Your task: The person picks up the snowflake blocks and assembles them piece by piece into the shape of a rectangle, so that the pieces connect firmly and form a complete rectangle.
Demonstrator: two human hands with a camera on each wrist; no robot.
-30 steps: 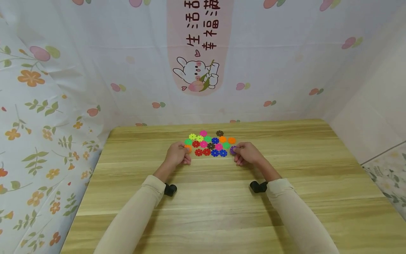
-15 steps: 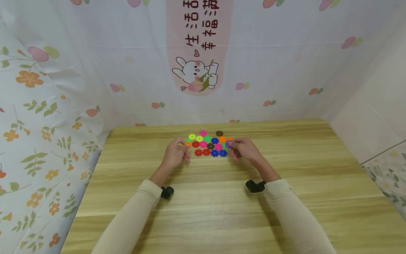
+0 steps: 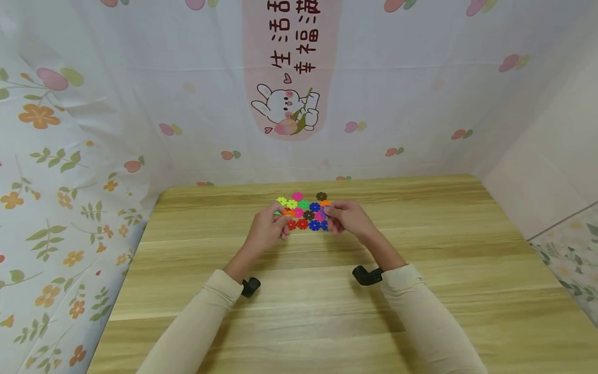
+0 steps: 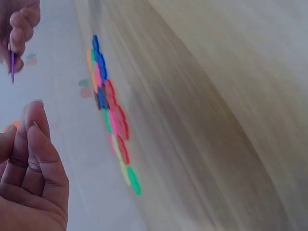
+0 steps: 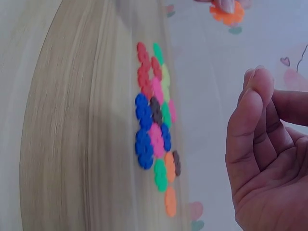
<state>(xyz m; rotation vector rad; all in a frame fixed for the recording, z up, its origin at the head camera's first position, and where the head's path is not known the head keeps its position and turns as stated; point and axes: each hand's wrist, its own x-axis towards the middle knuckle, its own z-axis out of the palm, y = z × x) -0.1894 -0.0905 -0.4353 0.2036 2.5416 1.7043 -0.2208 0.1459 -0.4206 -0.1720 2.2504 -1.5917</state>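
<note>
Between thumb and fingers my left hand (image 3: 269, 226) pinches an orange notched disc (image 3: 289, 213), flower-shaped and thin; it shows whole in the right wrist view as an orange disc (image 5: 227, 13). My right hand (image 3: 350, 218) pinches a purple disc (image 3: 324, 212), seen edge-on in the left wrist view as a thin purple line (image 4: 12, 66). Both hands are raised above the table, the two discs apart and facing each other. Below them lie several loose discs, among them red (image 3: 302, 224), blue (image 3: 314, 225), brown (image 3: 321, 196) and yellow (image 3: 282, 201) ones. Some are hidden behind the hands.
The discs lie flat and close together near the back edge of the wooden table (image 3: 299, 311). A printed curtain (image 3: 196, 104) hangs right behind that edge. Another flowered cloth (image 3: 70, 218) borders the left side.
Both hands have lifted their discs off the table and come closer together, the right moving left with the purple disc, the left moving right with the orange one. The other discs lie still.
</note>
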